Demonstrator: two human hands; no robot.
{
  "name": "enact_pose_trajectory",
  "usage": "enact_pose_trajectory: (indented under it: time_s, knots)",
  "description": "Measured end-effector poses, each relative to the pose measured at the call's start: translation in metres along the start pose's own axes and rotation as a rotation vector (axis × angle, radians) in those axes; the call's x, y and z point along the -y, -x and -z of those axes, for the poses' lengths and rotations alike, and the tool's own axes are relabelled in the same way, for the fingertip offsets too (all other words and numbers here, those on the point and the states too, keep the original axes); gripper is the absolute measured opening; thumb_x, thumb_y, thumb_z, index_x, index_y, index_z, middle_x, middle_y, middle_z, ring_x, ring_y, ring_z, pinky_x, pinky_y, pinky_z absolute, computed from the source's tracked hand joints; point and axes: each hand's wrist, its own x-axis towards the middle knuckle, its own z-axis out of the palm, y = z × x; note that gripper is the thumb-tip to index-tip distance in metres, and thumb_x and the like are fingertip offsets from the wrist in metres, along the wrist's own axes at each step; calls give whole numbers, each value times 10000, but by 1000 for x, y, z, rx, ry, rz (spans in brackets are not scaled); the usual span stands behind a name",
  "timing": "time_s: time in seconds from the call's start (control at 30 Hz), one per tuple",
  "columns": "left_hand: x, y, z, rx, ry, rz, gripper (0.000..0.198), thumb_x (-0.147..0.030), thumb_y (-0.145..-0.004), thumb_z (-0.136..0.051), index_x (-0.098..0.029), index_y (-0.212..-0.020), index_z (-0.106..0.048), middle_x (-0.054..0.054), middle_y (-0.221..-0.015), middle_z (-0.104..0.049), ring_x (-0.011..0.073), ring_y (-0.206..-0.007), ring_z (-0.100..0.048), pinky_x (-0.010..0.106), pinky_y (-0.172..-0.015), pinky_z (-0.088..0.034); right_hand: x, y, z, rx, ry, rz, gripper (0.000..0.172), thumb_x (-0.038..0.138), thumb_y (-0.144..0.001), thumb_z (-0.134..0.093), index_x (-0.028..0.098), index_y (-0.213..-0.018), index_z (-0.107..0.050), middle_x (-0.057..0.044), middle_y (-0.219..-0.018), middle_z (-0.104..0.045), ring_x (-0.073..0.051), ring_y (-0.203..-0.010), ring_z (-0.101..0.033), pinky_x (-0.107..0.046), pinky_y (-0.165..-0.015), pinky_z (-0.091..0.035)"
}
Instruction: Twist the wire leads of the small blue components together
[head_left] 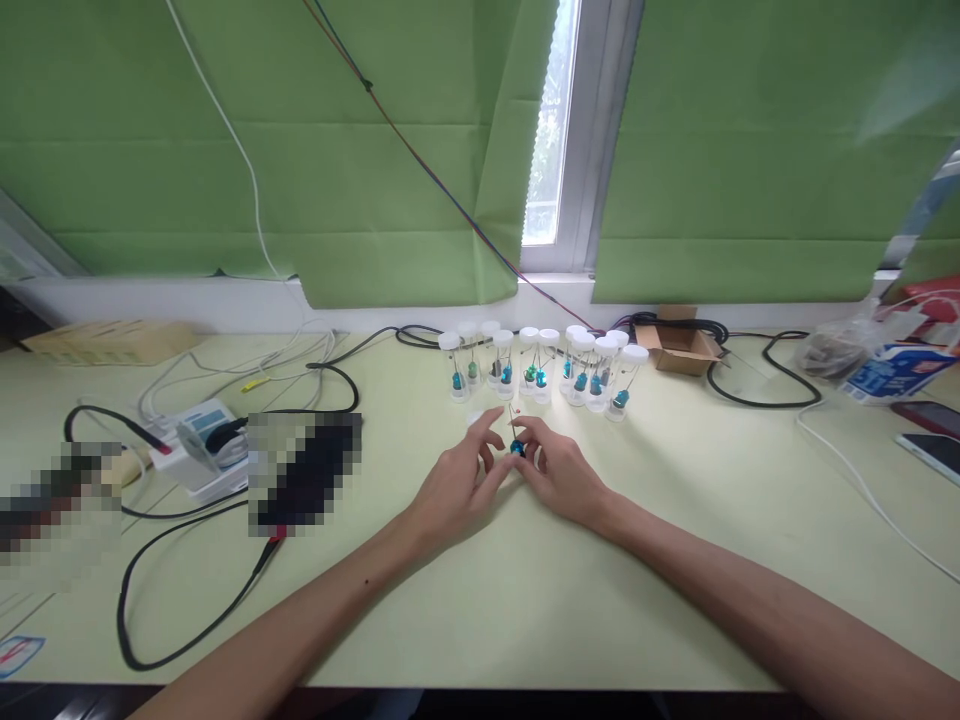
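Between my two hands, near the middle of the table, is a small blue part [517,448] with thin wires rising from it. My left hand [469,475] has its thumb against the part, with the index finger raised beside the wires. My right hand [562,470] pinches the part from the other side, its index finger bent near the wires. Just behind my hands stand several clear tubes with white caps [634,354], each with a blue or green wired piece inside. A white cap [474,417] lies partly hidden behind my left hand.
An open cardboard box [681,352] stands right of the tubes. On the left are a white power strip [202,465], black cables and a blurred dark object [307,475]. Phones [934,455] and a blue packet [896,372] lie far right.
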Motion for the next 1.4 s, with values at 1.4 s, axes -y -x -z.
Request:
enact_pose_trajectory:
  time_s: [1.4]
  knots:
    - [35,-32,16,-200,-96,91,261,-283,-803,-578,-199,-1049,-604,47,-921,-642,197,-850,-608,342,-824,-475,-6,-10,2,-290,-484,-322,250,411,-836,-632,186,-863,-527,-22,-807,-581,-160,-669,-638,-265,-550,-503]
